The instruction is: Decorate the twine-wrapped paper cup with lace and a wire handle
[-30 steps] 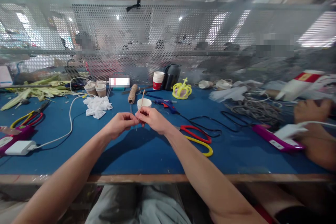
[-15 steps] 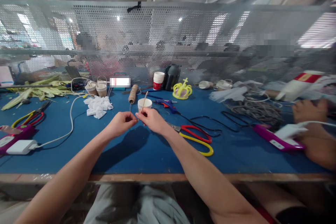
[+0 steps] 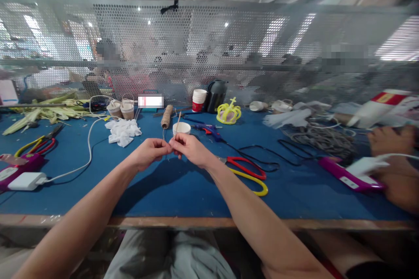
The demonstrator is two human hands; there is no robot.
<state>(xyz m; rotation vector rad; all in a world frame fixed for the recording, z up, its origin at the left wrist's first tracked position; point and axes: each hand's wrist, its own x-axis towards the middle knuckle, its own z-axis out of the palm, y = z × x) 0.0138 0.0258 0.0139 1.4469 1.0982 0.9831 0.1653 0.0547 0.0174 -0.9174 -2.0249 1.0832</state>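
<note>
Close together above the blue table, my left hand (image 3: pixel 151 151) and my right hand (image 3: pixel 189 148) meet at the fingertips. A thin tan stick (image 3: pixel 178 121) rises, slightly tilted, from the pinch of my right hand. My left thumb and forefinger are pinched on a strand of twine (image 3: pixel 164 134), which runs up to a twine spool (image 3: pixel 166 116) lying beyond them. The exact spot where twine and stick come together is hidden by my fingers. Just behind my right hand stands a white paper cup (image 3: pixel 183 128), partly covered.
Red-and-yellow-handled scissors (image 3: pixel 247 170) lie beside my right forearm. A blue glue gun (image 3: pixel 211 131) trails a black cord. Further back are a yellow crown-like piece (image 3: pixel 229 113), stacked cups (image 3: pixel 199 100) and a dark jug (image 3: pixel 216 96). At right, another person's hand (image 3: pixel 388 146) rests near a purple power strip (image 3: pixel 352 174).
My hands stay pinched together in nearly the same place. The stick leans slightly less, and the whole view has shifted a little.
</note>
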